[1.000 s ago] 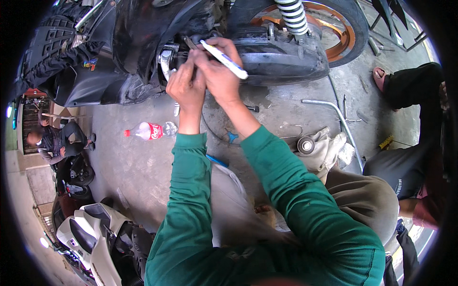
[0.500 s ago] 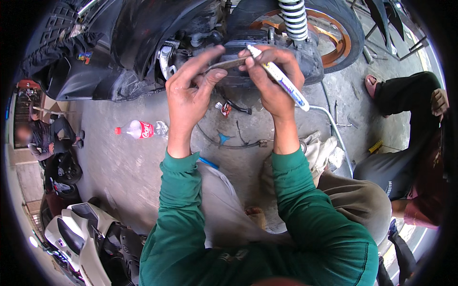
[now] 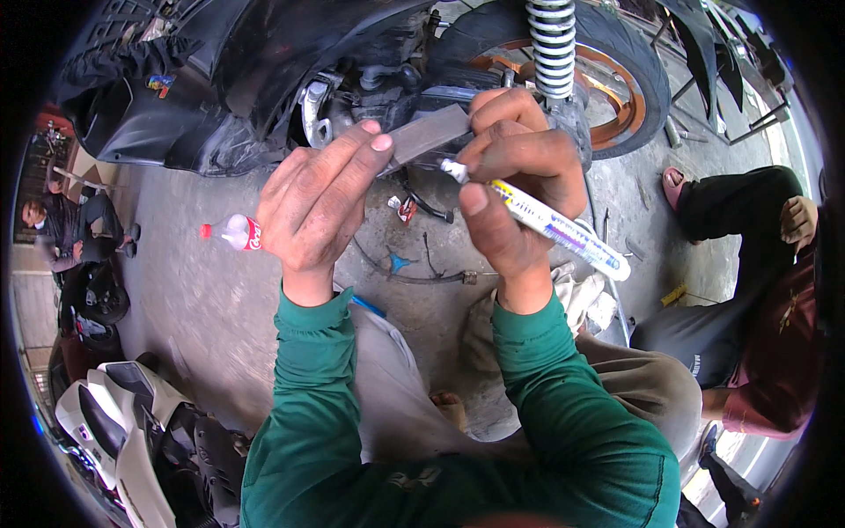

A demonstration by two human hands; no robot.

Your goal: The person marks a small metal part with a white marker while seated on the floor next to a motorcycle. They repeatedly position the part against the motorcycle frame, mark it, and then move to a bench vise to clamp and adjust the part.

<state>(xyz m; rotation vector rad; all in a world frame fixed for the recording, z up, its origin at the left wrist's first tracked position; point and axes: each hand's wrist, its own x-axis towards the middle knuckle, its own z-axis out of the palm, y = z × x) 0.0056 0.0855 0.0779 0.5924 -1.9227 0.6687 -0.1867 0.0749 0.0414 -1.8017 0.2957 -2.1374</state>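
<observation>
My left hand (image 3: 317, 207) holds one end of a flat grey strip (image 3: 427, 136) between fingertips. My right hand (image 3: 510, 172) pinches the strip's other end and also grips a white paint marker (image 3: 550, 227), its tip close to the strip. Both hands are raised in front of a black scooter's rear (image 3: 264, 79), near its white coil shock absorber (image 3: 552, 48) and the rear tyre (image 3: 629, 75) with an orange rim. My sleeves are green.
A clear plastic bottle with a red label (image 3: 236, 233) lies on the concrete floor. Wires and small parts (image 3: 414, 264) lie below the scooter. A person in dark clothes (image 3: 757, 299) sits at right; another person (image 3: 66, 229) sits far left. A white scooter panel (image 3: 114, 431) lies lower left.
Both hands have drawn back from the scooter toward me and now look larger. The grey strip is now held between the two hands, and the marker points down to the right.
</observation>
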